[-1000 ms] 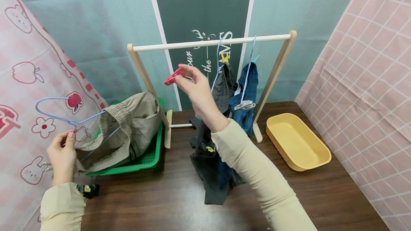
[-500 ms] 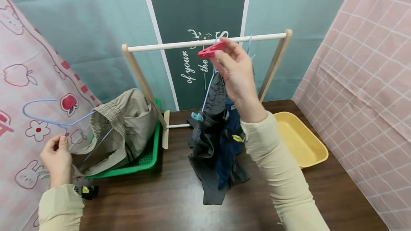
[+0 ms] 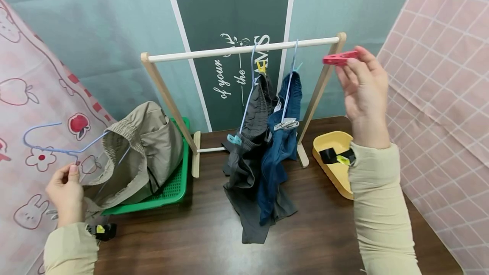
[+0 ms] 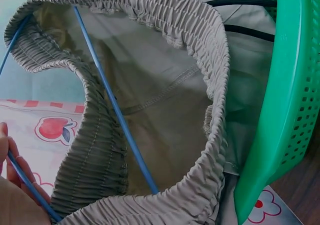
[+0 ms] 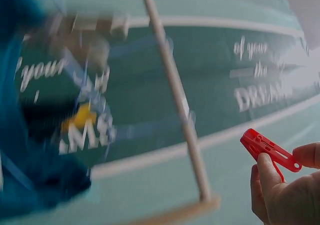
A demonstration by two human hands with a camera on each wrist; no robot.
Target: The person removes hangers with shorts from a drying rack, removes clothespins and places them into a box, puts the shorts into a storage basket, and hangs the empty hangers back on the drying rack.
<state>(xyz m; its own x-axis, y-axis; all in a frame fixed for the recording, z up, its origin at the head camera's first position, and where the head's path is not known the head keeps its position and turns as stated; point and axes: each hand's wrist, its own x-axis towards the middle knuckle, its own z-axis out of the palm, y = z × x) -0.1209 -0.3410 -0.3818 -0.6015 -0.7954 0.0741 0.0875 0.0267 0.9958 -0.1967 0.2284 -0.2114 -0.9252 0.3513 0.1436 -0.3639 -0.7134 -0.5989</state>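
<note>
My left hand (image 3: 67, 192) pinches a blue wire hanger (image 3: 72, 152) at the left of the head view. That hanger runs into the elastic waistband of beige trousers (image 3: 160, 139), which lie partly in a green basket (image 3: 185, 169). In the left wrist view the hanger's blue wire (image 4: 114, 102) crosses the waist opening. At the upper right, my right hand (image 3: 364, 92) pinches a red clothespin (image 3: 338, 58) between thumb and fingers, by the right post of the drying rack (image 3: 229, 53). The right wrist view shows the red clothespin (image 5: 270, 149) against the backdrop.
On the rack hang dark grey trousers (image 3: 248, 156) and blue jeans (image 3: 280, 152), each on a blue hanger with clothespins, including a yellow one (image 3: 261, 67) and a silver one (image 3: 286, 124). A yellow tray (image 3: 324, 139) stands to the right, partly behind my right wrist.
My right hand has carried the red clothespin rightward across the front of the rack, from its left half to beyond the right post. My left hand keeps its hold on the hanger.
</note>
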